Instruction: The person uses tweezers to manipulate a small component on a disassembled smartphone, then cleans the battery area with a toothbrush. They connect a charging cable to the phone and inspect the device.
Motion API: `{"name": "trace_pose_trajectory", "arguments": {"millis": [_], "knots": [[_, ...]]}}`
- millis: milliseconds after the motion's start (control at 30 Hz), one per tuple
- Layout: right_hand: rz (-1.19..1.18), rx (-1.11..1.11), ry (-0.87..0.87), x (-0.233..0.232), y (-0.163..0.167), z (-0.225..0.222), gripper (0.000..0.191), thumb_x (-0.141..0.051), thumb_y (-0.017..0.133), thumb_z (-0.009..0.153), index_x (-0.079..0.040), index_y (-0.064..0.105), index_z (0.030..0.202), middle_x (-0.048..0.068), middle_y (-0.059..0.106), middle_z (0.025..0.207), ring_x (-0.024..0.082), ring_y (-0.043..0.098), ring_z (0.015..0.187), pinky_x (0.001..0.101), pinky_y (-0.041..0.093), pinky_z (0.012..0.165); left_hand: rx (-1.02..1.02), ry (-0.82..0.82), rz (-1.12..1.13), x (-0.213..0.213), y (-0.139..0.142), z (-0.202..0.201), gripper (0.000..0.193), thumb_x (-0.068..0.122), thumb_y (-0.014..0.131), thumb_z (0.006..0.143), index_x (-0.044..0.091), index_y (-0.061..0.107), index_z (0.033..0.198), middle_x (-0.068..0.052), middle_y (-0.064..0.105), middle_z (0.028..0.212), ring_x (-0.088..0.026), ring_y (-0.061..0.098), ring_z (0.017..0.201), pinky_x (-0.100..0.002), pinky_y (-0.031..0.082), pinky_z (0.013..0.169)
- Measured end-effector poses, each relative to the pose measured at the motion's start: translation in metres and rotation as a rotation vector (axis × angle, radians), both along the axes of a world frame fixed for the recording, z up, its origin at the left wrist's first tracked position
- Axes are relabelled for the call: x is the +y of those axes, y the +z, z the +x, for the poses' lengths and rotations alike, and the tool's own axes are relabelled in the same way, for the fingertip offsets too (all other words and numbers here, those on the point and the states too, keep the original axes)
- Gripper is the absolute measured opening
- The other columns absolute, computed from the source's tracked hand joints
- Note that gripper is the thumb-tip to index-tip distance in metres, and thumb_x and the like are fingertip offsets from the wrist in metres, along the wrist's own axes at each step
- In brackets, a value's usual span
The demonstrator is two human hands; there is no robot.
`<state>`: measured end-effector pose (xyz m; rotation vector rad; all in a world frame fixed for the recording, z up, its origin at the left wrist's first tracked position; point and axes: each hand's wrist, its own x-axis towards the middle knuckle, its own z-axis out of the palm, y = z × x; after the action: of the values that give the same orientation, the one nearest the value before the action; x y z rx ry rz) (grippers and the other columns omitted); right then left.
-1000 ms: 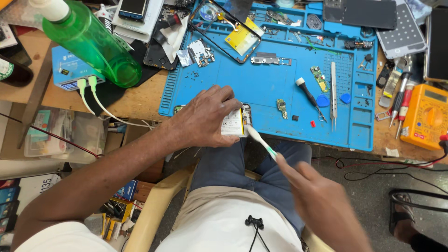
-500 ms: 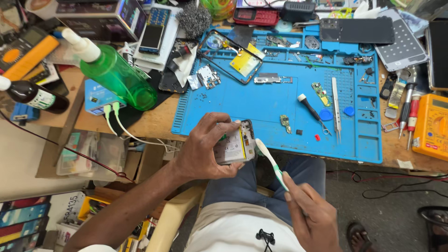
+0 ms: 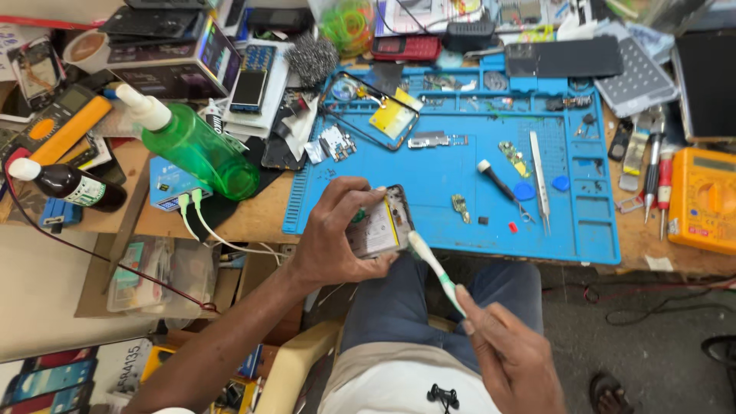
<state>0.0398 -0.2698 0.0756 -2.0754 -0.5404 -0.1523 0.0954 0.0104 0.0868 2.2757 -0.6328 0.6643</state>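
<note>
Right hand (image 3: 510, 356) — nearest the camera, above the lap; fingers closed around the handle of a toothbrush (image 3: 435, 271), white and green, its head laid against the lower right edge of the opened phone.

Left hand (image 3: 337, 234) — fingers wrapped about an opened phone (image 3: 379, 226), back cover off, pale battery and a yellow strip showing; held in the air just in front of the bench edge, over the knees.

Bench (image 3: 253, 218) — wooden, cluttered.

Blue work mat (image 3: 460, 172) — spread on the bench just beyond the phone. On it: a small screwdriver (image 3: 498, 184) with a white cap, metal tweezers (image 3: 540, 188) just beside it, two blue round caps, a small red piece, a green circuit board (image 3: 512, 157), a phone frame with a yellow part (image 3: 383, 115) at the mat's far left corner.

Green spray bottle (image 3: 199, 149) — lying tilted, left of the mat, white nozzle pointing left.

Dark brown bottle (image 3: 65, 184) — on its side, at the left end of the bench.

Orange multimeter (image 3: 705, 199) — far right, with red-handled tools just beside it.

Far edge — old handsets, boxes and a dark keypad panel, stacked close together.
</note>
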Motion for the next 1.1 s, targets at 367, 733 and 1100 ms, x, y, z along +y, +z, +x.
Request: {"name": "trace_pose_trajectory", "arguments": {"millis": [367, 733, 1100], "knots": [[0.165, 0.088, -0.141, -0.028, -0.015, -0.009, 0.046, 0.001, 0.065, 0.091, -0.006, 0.064, 0.137, 0.002, 0.048, 0.067, 0.006, 0.045, 0.060, 0.0244, 0.035, 0.051, 0.037, -0.035, -0.013, 0.003, 0.009, 0.009, 0.077, 0.026, 0.089, 0.064, 0.003, 0.058, 0.131, -0.017, 0.055, 0.124, -0.034, 0.063, 0.112, -0.042, 0.058, 0.095], [-0.010, -0.001, -0.068, -0.002, -0.005, 0.009, 0.049, 0.001, 0.067, 0.088, -0.007, 0.064, 0.136, 0.010, 0.044, 0.064, 0.015, 0.043, 0.049, 0.0346, 0.036, 0.046, 0.028, -0.100, 0.028, -0.009, 0.010, 0.004, 0.079, 0.028, 0.090, 0.064, 0.003, 0.057, 0.132, -0.018, 0.055, 0.124, -0.033, 0.063, 0.112, -0.041, 0.059, 0.093], [-0.002, -0.043, -0.054, 0.002, 0.009, 0.026, 0.052, 0.002, 0.066, 0.087, -0.009, 0.064, 0.138, 0.009, 0.053, 0.070, 0.017, 0.050, 0.052, 0.0348, 0.042, 0.049, -0.027, -0.201, 0.080, -0.018, 0.015, 0.006, 0.079, 0.031, 0.090, 0.065, 0.001, 0.058, 0.131, -0.018, 0.056, 0.125, -0.036, 0.061, 0.112, -0.044, 0.056, 0.096]]}}
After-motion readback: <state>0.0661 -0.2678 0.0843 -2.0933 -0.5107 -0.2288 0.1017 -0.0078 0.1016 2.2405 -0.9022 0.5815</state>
